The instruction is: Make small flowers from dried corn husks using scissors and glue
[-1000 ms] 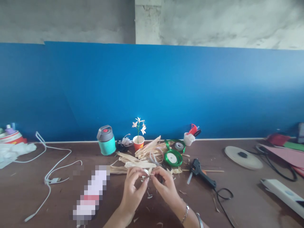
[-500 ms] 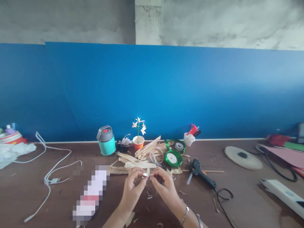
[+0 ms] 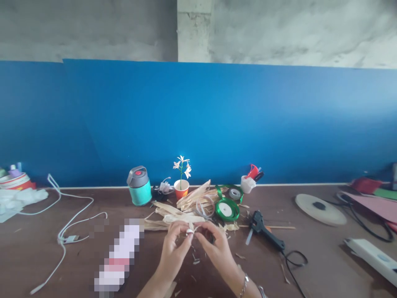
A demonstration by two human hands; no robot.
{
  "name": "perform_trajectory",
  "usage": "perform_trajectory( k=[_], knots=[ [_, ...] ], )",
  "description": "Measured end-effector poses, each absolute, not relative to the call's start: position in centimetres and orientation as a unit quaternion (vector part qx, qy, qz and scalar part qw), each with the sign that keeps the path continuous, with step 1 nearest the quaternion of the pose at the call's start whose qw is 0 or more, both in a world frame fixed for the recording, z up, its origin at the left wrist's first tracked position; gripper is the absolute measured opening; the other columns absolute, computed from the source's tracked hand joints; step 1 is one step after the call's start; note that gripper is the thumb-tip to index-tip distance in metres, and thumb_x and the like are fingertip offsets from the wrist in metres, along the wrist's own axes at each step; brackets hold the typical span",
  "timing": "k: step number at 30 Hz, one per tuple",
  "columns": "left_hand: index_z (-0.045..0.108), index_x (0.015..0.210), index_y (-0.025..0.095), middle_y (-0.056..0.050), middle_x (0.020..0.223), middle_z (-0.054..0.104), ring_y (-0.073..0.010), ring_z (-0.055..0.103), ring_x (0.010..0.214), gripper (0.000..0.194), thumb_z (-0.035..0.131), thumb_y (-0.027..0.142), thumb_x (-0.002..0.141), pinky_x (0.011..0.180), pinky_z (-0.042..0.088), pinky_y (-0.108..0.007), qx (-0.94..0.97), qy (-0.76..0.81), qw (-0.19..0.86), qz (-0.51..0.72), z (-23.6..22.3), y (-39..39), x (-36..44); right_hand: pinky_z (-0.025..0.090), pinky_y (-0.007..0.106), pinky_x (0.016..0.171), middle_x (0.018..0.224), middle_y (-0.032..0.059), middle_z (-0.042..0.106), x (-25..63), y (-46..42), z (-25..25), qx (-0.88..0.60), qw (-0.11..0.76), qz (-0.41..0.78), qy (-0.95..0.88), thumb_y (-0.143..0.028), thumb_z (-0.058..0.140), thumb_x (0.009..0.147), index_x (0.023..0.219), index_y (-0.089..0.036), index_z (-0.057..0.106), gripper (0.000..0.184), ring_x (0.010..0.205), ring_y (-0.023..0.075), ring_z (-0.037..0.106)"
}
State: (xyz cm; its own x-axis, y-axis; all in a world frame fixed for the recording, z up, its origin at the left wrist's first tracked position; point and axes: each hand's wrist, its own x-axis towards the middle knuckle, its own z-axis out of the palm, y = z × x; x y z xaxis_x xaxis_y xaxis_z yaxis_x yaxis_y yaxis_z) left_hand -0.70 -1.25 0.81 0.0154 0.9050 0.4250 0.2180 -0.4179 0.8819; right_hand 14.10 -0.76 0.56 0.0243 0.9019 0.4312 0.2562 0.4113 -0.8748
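My left hand (image 3: 178, 242) pinches a small pale corn husk flower piece (image 3: 190, 230) between thumb and forefinger. Its petals curl outward, and a narrow tip stands up. From the other side my right hand (image 3: 214, 240) closes its fingertips on the edge of the same piece; a bracelet circles that wrist. Just beyond the hands lies a heap of dried corn husks (image 3: 195, 198). Behind it a finished-looking husk flower spray (image 3: 182, 165) on a green stem stands in a red and white paper cup (image 3: 181, 189).
Right of the heap lie a green ribbon spool (image 3: 227, 210) and a black glue gun (image 3: 266, 231) with its cord. A turquoise flask (image 3: 139, 190) stands back left. White cables (image 3: 63, 231) cross the left side; a round disc (image 3: 320, 210) lies right. Husk scraps litter the table.
My view has tilted slightly, so everything sits a little lower. My right fingertips have shifted slightly on the flower piece, which has turned a little; both hands keep close together.
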Motion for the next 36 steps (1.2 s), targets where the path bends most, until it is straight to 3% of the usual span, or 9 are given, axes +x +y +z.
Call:
perform_trajectory(
  k=[5,10,20,36],
  knots=[
    [0.064,0.074,0.018,-0.006,0.083,0.064,-0.0215,0.062,0.084,0.014,0.059,0.03,0.08,0.08,0.049,-0.034,0.632,0.447,0.29,0.563,0.7,-1.1,-0.7,0.046,0.024,0.057,0.066,0.0018,0.065,14.3,-0.8,0.6,-0.453,0.55,0.279,-0.643,-0.026,0.064,0.078,0.071,-0.019,0.065,0.009,0.06,0.0153,0.057],
    [0.063,0.076,0.019,-0.006,0.083,0.064,-0.0213,0.061,0.085,0.011,0.059,0.028,0.08,0.079,0.049,-0.033,0.639,0.445,0.281,0.561,0.6,-1.1,-0.6,0.049,0.026,0.068,0.073,0.0036,0.068,14.3,-1.0,0.8,-0.411,0.557,0.279,-0.666,-0.022,0.062,0.08,0.074,-0.02,0.067,0.008,0.071,0.0175,0.062],
    [0.064,0.07,0.019,-0.006,0.077,0.063,-0.0213,0.06,0.08,0.019,0.059,0.035,0.08,0.076,0.049,-0.033,0.64,0.44,0.283,0.563,1.3,-1.4,-0.5,0.049,0.026,0.06,0.068,0.0037,0.066,14.0,-1.2,1.2,-0.403,0.553,0.236,-0.69,-0.019,0.058,0.08,0.07,-0.02,0.066,0.013,0.065,0.0164,0.061],
    [0.059,0.068,0.02,-0.003,0.076,0.061,-0.0202,0.057,0.08,0.013,0.058,0.023,0.081,0.076,0.047,-0.032,0.658,0.456,0.219,0.558,0.4,-1.5,-0.2,0.047,0.029,0.065,0.071,0.0041,0.064,14.0,-1.6,0.9,-0.39,0.536,0.141,-0.735,-0.009,0.052,0.081,0.075,-0.021,0.062,0.017,0.068,0.0177,0.058]
  ],
)
